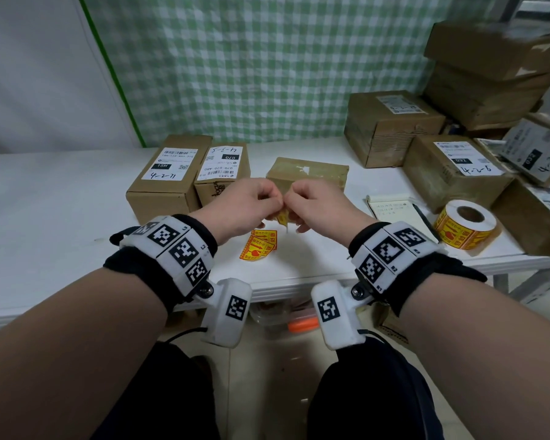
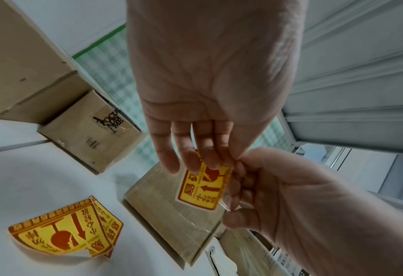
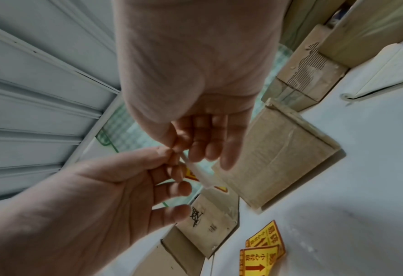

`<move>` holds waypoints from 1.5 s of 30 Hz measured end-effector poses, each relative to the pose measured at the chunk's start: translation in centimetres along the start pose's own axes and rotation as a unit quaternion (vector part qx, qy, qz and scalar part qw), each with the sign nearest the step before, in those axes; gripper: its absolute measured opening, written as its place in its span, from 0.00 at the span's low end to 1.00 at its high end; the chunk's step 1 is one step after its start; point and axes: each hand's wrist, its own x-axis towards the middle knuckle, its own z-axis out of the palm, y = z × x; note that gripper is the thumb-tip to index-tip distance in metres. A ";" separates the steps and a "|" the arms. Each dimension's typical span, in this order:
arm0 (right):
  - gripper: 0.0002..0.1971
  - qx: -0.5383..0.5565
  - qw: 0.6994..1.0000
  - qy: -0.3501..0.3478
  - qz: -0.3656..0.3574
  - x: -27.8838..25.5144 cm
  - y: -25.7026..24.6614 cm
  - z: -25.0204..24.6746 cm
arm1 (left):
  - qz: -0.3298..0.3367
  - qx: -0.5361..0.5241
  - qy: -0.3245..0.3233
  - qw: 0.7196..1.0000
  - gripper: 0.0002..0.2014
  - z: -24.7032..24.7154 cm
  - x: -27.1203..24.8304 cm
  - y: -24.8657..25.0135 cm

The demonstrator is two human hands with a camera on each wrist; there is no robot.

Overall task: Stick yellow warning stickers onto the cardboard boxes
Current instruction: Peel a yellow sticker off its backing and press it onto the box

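Both hands meet above the white table (image 1: 61,198) and pinch one yellow warning sticker (image 1: 282,217) by its upper edge. My left hand (image 1: 272,201) grips it from the left, thumb against fingers (image 2: 209,158). My right hand (image 1: 299,201) pinches the sticker's (image 2: 202,188) right edge, where a pale backing strip (image 3: 199,174) shows. It hangs in the air just in front of a flat taped cardboard box (image 1: 311,173). Two more loose stickers (image 1: 261,246) lie curled on the table under the hands.
A roll of yellow stickers (image 1: 464,225) stands at the right beside a notepad (image 1: 391,211). Two labelled boxes (image 1: 169,179) sit at the left. Several more boxes (image 1: 391,125) are stacked at the back right. A green checked curtain (image 1: 267,65) hangs behind.
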 end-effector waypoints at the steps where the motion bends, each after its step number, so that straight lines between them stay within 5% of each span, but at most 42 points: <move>1: 0.10 -0.001 1.000 0.000 0.002 0.0 0.0 0.0 | -0.004 -0.006 -0.004 1.000 0.09 0.1 0.0 -0.1; 18: 0.17 0.312 0.947 -0.059 0.052 -0.3 0.3 -0.4 | -0.061 -0.337 -0.047 0.938 0.11 0.2 0.3 -0.4; 26: 0.16 0.232 0.971 -0.047 0.035 -0.3 0.7 0.1 | -0.057 -0.269 -0.030 0.961 0.11 0.7 0.3 0.1; 34: 0.14 0.320 0.945 -0.058 0.018 -0.5 1.2 0.1 | -0.041 -0.322 -0.025 0.946 0.10 1.0 0.3 0.1; 45: 0.13 0.315 0.948 -0.041 0.036 -0.2 1.9 -0.1 | -0.040 -0.309 -0.030 0.950 0.08 1.4 0.1 -0.1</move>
